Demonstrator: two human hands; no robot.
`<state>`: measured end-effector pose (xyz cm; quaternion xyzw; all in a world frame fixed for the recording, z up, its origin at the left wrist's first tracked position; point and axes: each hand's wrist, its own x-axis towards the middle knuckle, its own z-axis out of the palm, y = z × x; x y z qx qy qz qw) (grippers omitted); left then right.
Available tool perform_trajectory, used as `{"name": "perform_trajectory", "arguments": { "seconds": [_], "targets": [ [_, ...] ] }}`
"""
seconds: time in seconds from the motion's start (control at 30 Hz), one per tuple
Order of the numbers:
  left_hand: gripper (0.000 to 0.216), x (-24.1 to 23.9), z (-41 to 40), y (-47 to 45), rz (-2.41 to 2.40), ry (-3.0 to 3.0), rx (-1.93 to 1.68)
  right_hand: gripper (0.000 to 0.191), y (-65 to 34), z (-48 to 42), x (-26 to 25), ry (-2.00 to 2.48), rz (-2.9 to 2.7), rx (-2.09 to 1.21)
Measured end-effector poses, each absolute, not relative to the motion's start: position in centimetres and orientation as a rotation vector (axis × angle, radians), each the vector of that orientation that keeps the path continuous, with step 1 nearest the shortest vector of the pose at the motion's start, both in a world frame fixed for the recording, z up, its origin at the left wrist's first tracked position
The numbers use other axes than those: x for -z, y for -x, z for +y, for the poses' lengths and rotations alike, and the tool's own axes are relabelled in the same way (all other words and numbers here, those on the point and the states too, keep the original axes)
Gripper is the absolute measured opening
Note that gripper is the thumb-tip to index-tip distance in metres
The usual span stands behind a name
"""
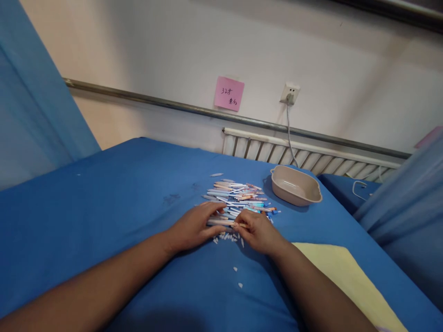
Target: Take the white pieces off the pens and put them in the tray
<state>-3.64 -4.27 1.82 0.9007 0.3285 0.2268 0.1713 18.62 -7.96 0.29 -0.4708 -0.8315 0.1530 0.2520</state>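
Observation:
A pile of slim pens (pixel 228 196) in pale, orange and blue tones lies on the blue-covered bed (pixel 155 286). At the pile's near left side, my left hand (pixel 194 226) curves with its thumb and fingers apart, and pale pen barrels lie in the gap between them. My right hand (pixel 259 230) is closed in a pinch on a light-coloured pen (pixel 244 226) at the pile's near edge; the fingers cover part of it. Just below both hands, several small white pointed pieces (pixel 226 236) are scattered on the cloth.
Right of the pile stands a beige plastic basin (pixel 296 184). A yellow cloth (pixel 342 267) lies beside my right forearm. Behind the bed are a radiator (pixel 263 147), a rail (pixel 166 102) and a plugged-in cable (pixel 288 124). Blue curtains (pixel 38 101) hang at both sides.

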Motion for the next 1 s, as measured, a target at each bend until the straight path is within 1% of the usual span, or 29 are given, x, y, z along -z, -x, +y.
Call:
{"name": "perform_trajectory", "arguments": {
  "seconds": [0.03,0.13,0.17,0.53,0.7,0.87,1.0],
  "targets": [
    [0.042,-1.8,-4.3,3.6,0.901,-2.575,-0.639,0.006,-18.7,-7.9,-0.3,1.287,-2.262,-0.417],
    [0.026,-1.9,-4.1,3.7,0.859,-2.624,-0.571,0.007,-19.0,-7.7,-0.3,1.312,-2.267,-0.419],
    [0.025,-2.1,-4.0,3.8,0.866,-2.636,-0.550,0.007,-19.2,-7.6,-0.3,1.319,-2.272,-0.417],
    [0.020,-3.5,-2.6,5.5,1.027,-2.716,-0.561,0.006,-21.5,-6.8,-0.3,1.462,-2.306,-0.411],
    [0.020,-3.9,-2.5,5.8,1.013,-2.729,-0.535,0.011,-21.6,-6.7,-0.4,1.518,-2.225,-0.375],
    [0.020,-3.6,-3.7,4.7,0.923,-2.652,-0.554,0.012,-19.6,-7.3,-0.5,1.431,-2.030,-0.533],
    [0.020,-3.2,-4.0,4.3,0.890,-2.587,-0.580,0.009,-18.6,-7.8,-0.6,1.365,-2.124,-0.579]
  ]
}}
